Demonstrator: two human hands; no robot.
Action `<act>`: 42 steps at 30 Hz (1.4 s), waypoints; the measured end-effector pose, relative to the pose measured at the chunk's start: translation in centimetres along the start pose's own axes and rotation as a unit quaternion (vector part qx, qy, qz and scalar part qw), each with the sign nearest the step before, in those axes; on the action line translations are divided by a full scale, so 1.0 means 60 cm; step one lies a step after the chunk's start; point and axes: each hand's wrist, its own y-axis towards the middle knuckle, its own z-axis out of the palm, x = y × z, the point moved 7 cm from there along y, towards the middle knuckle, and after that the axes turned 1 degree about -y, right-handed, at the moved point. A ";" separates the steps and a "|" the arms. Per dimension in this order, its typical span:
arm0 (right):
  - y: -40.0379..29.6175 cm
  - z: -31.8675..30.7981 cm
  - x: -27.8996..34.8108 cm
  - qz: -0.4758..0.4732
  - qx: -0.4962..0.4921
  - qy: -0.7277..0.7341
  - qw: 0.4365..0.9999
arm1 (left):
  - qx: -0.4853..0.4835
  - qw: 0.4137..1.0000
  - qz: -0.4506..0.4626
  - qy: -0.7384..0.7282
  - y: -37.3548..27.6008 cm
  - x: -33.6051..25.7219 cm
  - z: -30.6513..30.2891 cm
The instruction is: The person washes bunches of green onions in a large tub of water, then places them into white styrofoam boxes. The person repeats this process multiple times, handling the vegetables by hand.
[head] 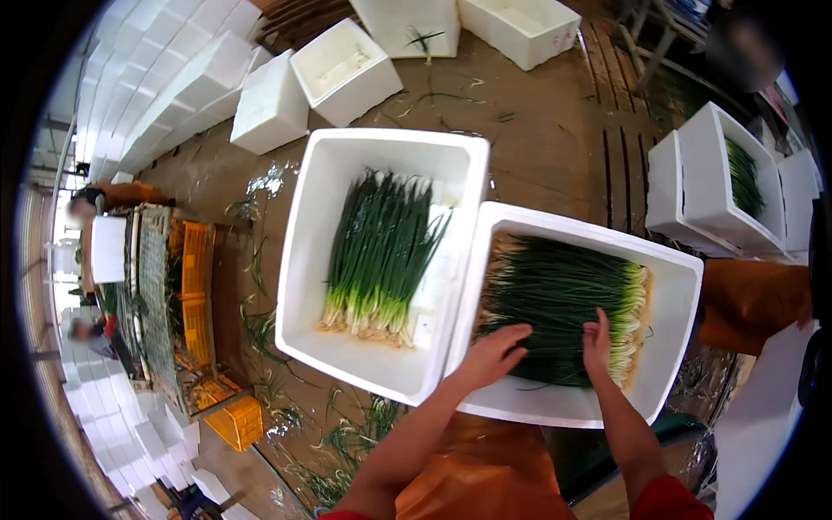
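Before me a white foam box [676, 312] holds a thick layer of green onions [559, 279], their white root ends towards the right wall. My left hand [495, 354] reaches over the near left part of that layer, fingers apart, at the dark leaves. Near the pale stems is my right hand [597, 344], its thumb and fingers spread; whether either hand presses on the leaves I cannot tell. To the left, a second foam box [296, 260] contains a smaller bunch of green onions [380, 253], roots towards me.
Foam boxes [348, 71] stand on the wet floor [533, 123] beyond, and a tall stack [169, 71] rises at left. Loose onion leaves [351, 435] litter the floor. At left, people work by a rack with orange crates [198, 292]. More filled boxes [747, 182] and a person are at right.
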 end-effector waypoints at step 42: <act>-0.116 0.691 0.408 0.261 0.141 0.491 0.819 | -0.094 0.792 -0.470 -0.378 -0.156 0.453 -0.429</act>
